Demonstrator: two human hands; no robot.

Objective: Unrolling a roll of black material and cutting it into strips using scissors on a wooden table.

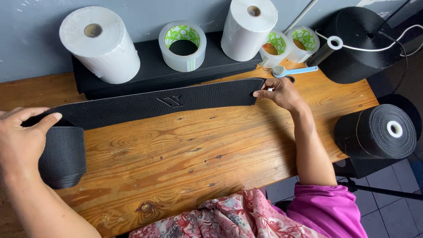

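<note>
A long black textured strap with a small embossed mark lies stretched across the wooden table. My right hand pinches its right end near the table's back. My left hand grips the strap's left end, where the strap folds down into a wider black piece hanging under my palm.
Two white paper rolls and three clear tape rolls stand at the back on a black stack. A blue-handled brush lies behind my right hand. Large black rolls sit at the right edge.
</note>
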